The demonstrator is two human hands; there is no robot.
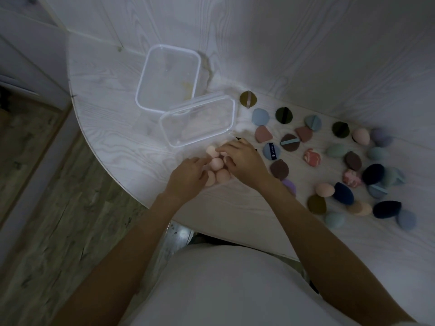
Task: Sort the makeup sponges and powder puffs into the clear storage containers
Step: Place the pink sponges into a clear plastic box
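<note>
Several peach makeup sponges [217, 164] lie bunched on the white table in front of the nearer clear container [198, 120]. My left hand [188, 178] curls round the sponges on the left side of the bunch. My right hand [240, 158] covers the right side, its fingers curled over the sponges and pinching one at the top. Both containers look bare inside; the farther clear container [168, 77] stands behind. Many coloured sponges and flat powder puffs [290, 142] are spread over the table to the right.
The table's curved front edge [131, 184] runs just left of my hands, with wooden floor below. A white panelled wall [306, 55] rises behind the containers and puffs. My body in a white top is close to the table edge.
</note>
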